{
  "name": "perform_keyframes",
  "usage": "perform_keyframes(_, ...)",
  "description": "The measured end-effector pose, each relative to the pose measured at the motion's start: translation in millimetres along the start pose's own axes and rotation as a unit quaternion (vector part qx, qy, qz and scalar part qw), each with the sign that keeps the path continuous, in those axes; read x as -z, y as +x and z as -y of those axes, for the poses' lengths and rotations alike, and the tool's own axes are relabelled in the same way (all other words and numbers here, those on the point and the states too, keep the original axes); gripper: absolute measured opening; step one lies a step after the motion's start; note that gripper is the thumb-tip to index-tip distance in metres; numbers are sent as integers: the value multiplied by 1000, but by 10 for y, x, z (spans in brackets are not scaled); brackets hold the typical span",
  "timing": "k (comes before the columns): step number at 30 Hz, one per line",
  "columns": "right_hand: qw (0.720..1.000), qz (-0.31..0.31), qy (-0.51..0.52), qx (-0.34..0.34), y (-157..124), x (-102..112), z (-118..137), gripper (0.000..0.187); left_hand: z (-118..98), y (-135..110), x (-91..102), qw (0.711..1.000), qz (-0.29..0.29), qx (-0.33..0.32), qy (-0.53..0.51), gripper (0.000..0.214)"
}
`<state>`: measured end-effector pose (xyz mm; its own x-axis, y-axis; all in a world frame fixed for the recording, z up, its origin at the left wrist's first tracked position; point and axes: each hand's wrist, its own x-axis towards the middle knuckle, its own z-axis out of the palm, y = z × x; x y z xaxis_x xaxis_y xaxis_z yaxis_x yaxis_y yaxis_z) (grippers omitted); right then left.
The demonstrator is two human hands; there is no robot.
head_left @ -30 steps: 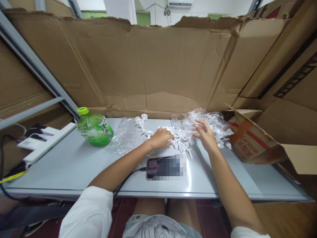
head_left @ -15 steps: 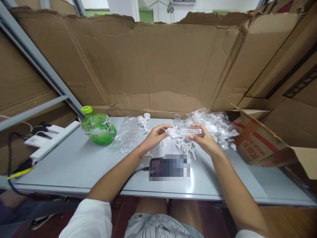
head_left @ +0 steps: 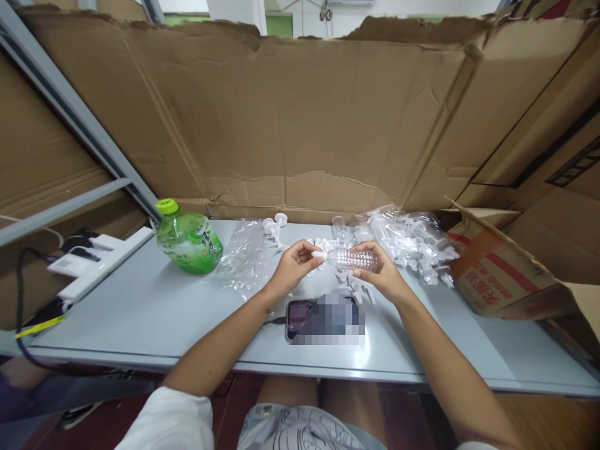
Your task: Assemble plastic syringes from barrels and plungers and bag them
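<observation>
My right hand (head_left: 384, 272) is closed round a clear ribbed plastic bottle (head_left: 352, 259), which lies level with its neck pointing left. Between the thumb and fingers of my left hand (head_left: 296, 267) is a small white cap (head_left: 320, 255), right at the bottle's neck. Whether the cap is seated on the neck I cannot tell. Beneath and behind the hands, small white plastic pieces (head_left: 359, 289) lie scattered on the grey table (head_left: 187, 325). A second clear ribbed piece (head_left: 340, 228) stands just behind the bottle.
A green drink bottle (head_left: 190, 244) and a crumpled clear bag (head_left: 244, 262) are at left. Several white pieces (head_left: 275, 226) lie behind the bag. A filled plastic bag (head_left: 407, 240) and a cardboard box (head_left: 497, 275) stand at right. A phone (head_left: 300, 319) with a cable lies in front.
My left hand has come up to the bottle's neck with the white cap. The bottle in my right hand has dropped slightly and tilted a little.
</observation>
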<state>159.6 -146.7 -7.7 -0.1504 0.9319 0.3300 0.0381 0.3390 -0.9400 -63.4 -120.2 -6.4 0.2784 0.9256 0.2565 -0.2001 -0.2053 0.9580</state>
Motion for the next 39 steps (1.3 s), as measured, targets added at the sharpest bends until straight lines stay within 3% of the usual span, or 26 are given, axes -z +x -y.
perform_keyframes(5,999,1,-31,35,-5,-7,-15,39,-20,-9,0,999,26,20,-31,34)
perform_keyframes(13,995,-11,-54,80,-26,-57,23,35,-10,-15,-15,996,3,67,-59,28)
perform_keyframes(17,995,-10,-54,82,-26,-60,50,35,-3,-10,-9,998,-5,56,-35,29)
perform_keyframes(21,996,-24,-55,58,-21,-25,60,37,-15,-45,5,997,2,-33,63,20)
perform_keyframes(24,998,-40,-50,26,-12,14,40,37,-24,-100,9,975,34,-147,162,12)
perform_keyframes(26,999,-40,-13,-7,-6,21,25,39,-19,-132,3,964,46,-187,183,13)
perform_keyframes(31,986,-19,125,-108,-3,-35,40,41,11,-158,4,954,32,-221,201,16)
perform_keyframes(34,972,22,149,-178,-2,-53,67,37,12,-155,39,938,64,-251,232,14)
perform_keyframes(36,968,39,147,-200,-1,-48,78,37,6,-154,56,929,90,-260,249,15)
perform_keyframes(39,967,35,152,-204,-3,-45,92,35,-5,-151,45,930,80,-255,252,18)
